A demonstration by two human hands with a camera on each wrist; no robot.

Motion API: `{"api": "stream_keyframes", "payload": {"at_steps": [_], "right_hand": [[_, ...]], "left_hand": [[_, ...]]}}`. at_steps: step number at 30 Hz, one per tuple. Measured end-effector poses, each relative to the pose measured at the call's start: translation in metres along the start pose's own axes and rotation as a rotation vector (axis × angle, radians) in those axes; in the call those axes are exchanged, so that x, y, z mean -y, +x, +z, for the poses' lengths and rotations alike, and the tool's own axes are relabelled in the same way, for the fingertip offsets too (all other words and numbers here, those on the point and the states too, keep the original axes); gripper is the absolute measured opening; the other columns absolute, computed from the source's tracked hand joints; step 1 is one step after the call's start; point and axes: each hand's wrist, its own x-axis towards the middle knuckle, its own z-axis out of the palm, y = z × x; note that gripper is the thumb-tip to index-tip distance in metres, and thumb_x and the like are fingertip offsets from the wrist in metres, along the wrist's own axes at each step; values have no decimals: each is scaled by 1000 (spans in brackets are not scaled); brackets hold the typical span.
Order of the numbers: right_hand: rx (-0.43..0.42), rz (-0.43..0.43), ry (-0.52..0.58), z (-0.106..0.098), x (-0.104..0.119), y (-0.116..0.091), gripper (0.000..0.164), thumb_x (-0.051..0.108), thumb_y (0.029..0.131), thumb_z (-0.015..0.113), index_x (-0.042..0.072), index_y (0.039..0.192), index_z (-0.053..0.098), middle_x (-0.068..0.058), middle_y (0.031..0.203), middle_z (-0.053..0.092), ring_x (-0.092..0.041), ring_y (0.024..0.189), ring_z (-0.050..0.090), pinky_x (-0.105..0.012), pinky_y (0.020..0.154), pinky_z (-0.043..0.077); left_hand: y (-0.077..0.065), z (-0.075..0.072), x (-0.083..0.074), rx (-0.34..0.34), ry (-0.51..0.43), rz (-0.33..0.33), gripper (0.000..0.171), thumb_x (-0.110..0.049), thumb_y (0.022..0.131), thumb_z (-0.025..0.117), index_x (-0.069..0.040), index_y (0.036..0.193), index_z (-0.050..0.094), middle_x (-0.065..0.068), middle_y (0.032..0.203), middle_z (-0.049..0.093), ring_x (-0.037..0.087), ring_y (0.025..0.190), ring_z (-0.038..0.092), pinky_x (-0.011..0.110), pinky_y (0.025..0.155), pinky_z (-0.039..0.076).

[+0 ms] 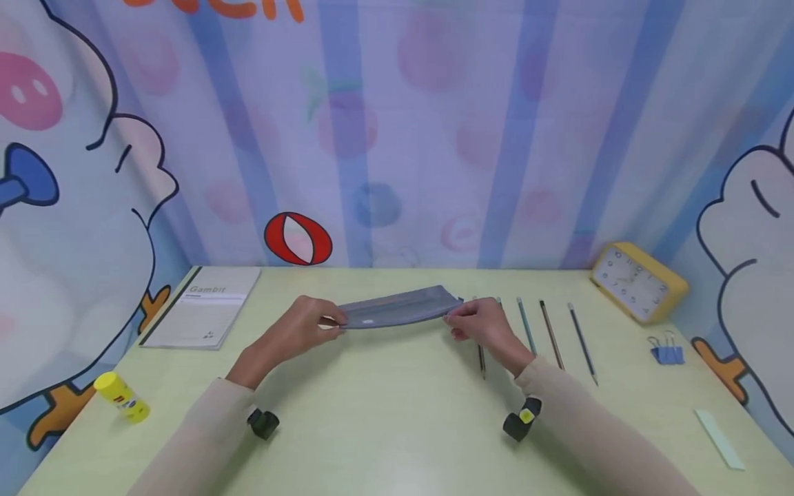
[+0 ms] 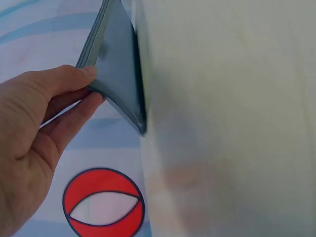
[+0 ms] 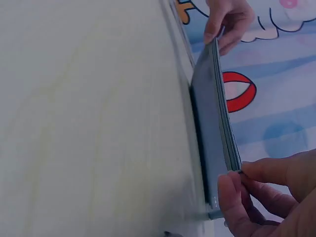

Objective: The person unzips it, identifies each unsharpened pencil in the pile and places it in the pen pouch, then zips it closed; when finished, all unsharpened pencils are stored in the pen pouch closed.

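Observation:
A flat grey-blue pouch (image 1: 400, 308), with what looks like a zip along its near edge, is held up between both hands above the table. My left hand (image 1: 302, 325) pinches its left corner between thumb and fingers; the left wrist view shows the thumb on top of the pouch (image 2: 117, 64). At the other end, my right hand (image 1: 486, 327) pinches the right corner. The right wrist view has the pouch (image 3: 210, 118) edge-on, with the right hand (image 3: 276, 195) near and the left hand (image 3: 229, 19) far. Whether anything is inside cannot be seen.
Several pencils, among them a dark blue one (image 1: 582, 344) and a brown one (image 1: 551, 334), lie right of centre, partly behind the right hand. A yellow clock (image 1: 639, 282), blue binder clip (image 1: 668, 354) and pale green strip (image 1: 719, 439) lie right. Left are a notebook (image 1: 201, 310) and glue stick (image 1: 122, 397).

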Motion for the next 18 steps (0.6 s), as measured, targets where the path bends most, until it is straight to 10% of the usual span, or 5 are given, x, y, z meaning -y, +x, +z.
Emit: {"api": "stream_keyframes", "payload": {"at_steps": [7,18], "right_hand": [[36,-90,-215,22,-10,-8,13,9,90,72,3,81,79,-7,62,69,-14,53,61,-26,56,51],[82,-159,-282,16,-4,-21,16,6,93,68,1,83,79,-7,65,72,-15,56,65,-27,57,51]], "left_hand": [[-1,1,19,98,150,25,25,1,84,77,-3,109,78,9,108,78,21,100,74,35,87,60],[-1,4,13,167,198,8,19,-7,85,79,-9,104,81,3,103,79,17,97,74,31,86,60]]}}
